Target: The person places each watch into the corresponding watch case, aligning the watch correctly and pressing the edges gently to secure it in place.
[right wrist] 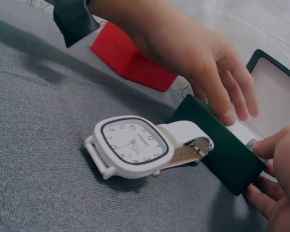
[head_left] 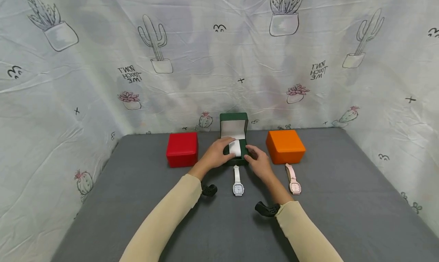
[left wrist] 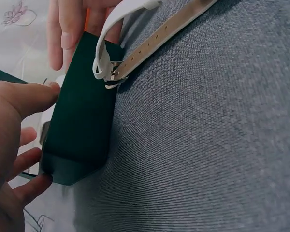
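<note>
A green watch box (head_left: pixel 236 162) stands with its lid raised, a white cushion (head_left: pixel 235 148) inside. My left hand (head_left: pixel 217 152) reaches over its left side, thumb and index finger spread apart across the cushion. In the left wrist view the left thumb (left wrist: pixel 41 96) is at the front rim and a lower finger touches the end wall. My right hand (head_left: pixel 260 162) holds the box's right side; the right wrist view shows that thumb (right wrist: pixel 267 146) over the rim and fingers against the outer wall. Just before the box lies a white watch (right wrist: pixel 134 146), dial up.
A red box (head_left: pixel 182 149) stands to the left of the green one, an orange box (head_left: pixel 285 146) to the right, both closed. In front of the orange box lies a pink watch (head_left: pixel 294 186). A printed cloth (head_left: pixel 192 94) hangs behind the grey tabletop (head_left: pixel 212 231).
</note>
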{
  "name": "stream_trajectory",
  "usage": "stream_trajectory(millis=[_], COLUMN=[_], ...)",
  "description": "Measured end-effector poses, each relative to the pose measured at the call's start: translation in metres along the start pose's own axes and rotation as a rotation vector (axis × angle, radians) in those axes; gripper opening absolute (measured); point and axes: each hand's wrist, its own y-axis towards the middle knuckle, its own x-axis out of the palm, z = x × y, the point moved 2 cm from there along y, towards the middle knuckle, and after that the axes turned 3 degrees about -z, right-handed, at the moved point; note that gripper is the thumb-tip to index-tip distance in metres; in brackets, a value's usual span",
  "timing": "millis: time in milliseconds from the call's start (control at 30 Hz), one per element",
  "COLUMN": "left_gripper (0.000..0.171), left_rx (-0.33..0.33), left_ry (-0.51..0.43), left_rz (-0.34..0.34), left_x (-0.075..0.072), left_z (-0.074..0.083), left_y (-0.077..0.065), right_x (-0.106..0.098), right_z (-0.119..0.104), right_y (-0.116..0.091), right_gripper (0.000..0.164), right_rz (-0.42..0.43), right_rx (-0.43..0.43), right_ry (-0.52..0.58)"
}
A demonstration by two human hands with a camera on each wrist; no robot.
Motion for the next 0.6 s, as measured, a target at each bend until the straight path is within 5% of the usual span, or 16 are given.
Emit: stream_trajectory(millis=[600], left_gripper=[0.054], left_rx=[-0.058], left_ry=[0.148], left_rz=[-0.047], left_x=[0.006], left_z=[0.011], left_y=[0.016], right_x=[0.005], right_z=[0.003], right_y=[0.001], right_gripper=[0.038], right_rz=[0.034], right_rx=[-0.041], right_ry=[0.061])
